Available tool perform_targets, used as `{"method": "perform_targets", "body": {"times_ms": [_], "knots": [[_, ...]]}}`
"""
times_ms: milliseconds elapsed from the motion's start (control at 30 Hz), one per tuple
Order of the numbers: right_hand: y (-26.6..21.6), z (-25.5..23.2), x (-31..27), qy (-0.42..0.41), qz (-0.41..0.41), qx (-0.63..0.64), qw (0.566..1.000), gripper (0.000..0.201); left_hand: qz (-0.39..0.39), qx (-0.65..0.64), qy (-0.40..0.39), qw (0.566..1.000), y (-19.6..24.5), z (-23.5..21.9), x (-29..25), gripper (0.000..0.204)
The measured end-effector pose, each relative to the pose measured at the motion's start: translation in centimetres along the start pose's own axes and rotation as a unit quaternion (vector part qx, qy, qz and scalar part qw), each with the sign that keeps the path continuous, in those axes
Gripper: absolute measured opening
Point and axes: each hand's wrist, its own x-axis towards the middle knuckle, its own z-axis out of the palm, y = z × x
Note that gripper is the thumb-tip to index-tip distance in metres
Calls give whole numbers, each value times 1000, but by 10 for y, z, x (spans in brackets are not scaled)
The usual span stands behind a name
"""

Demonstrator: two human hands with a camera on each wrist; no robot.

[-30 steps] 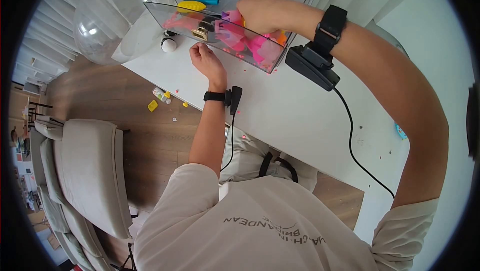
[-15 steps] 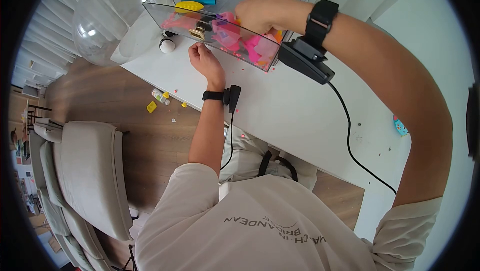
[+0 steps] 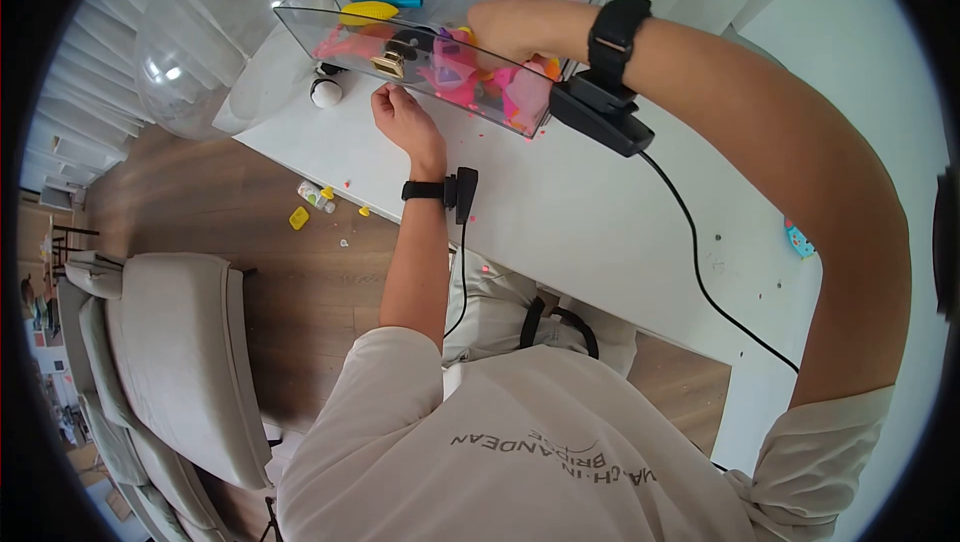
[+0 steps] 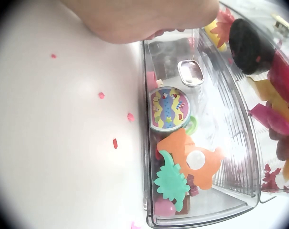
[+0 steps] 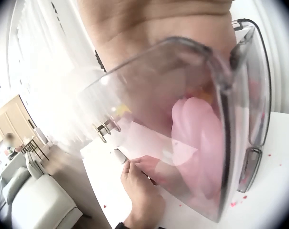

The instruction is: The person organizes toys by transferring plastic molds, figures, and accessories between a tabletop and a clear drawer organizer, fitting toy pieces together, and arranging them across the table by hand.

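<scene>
My right hand (image 3: 505, 27) reaches down into a clear plastic drawer (image 3: 312, 28), and the wrist hides its fingers, so I cannot tell what they hold. Pink and purple pieces (image 3: 455, 72) lie beside that hand, and a smooth pink piece (image 5: 197, 143) shows through the drawer's wall in the right wrist view. A yellow textured oval (image 3: 368, 13) and a blue tube (image 3: 402, 2) lie farther left in the drawer. Close to the drawer's front, my left hand (image 3: 408, 130) lies with loosely curled fingers near the gold-coloured piece (image 3: 388, 64) and grips nothing visible.
Below, a second clear compartment (image 4: 249, 167) holds a green dinosaur (image 4: 172, 183), an orange piece (image 4: 213, 167) and a round patterned piece (image 4: 169, 109). A white ball (image 3: 325, 94) and pink bits lie on the white table (image 3: 600, 192). A transparent globe (image 3: 175, 72) stands at left.
My right wrist has shifted left over the drawer, and the pink pieces beside the hand have moved slightly. My left hand stays at the drawer's front. The whole head view has drifted a little.
</scene>
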Motion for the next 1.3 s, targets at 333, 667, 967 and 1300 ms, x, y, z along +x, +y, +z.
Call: {"method": "perform_targets", "body": {"times_ms": [333, 667, 967, 1300], "knots": [[2, -4, -16, 55, -50, -26, 997, 29, 7, 15, -4, 1000, 3, 1, -2, 12], [38, 8, -19, 272, -185, -47, 943, 25, 24, 32, -18, 999, 0, -1, -1, 10], [39, 0, -42, 203, -202, 1, 958, 27, 19, 27, -21, 999, -3, -2, 0, 9], [34, -25, -57, -73, -88, 211, 971, 41, 17, 26, -17, 999, 0, -1, -1, 9]]}}
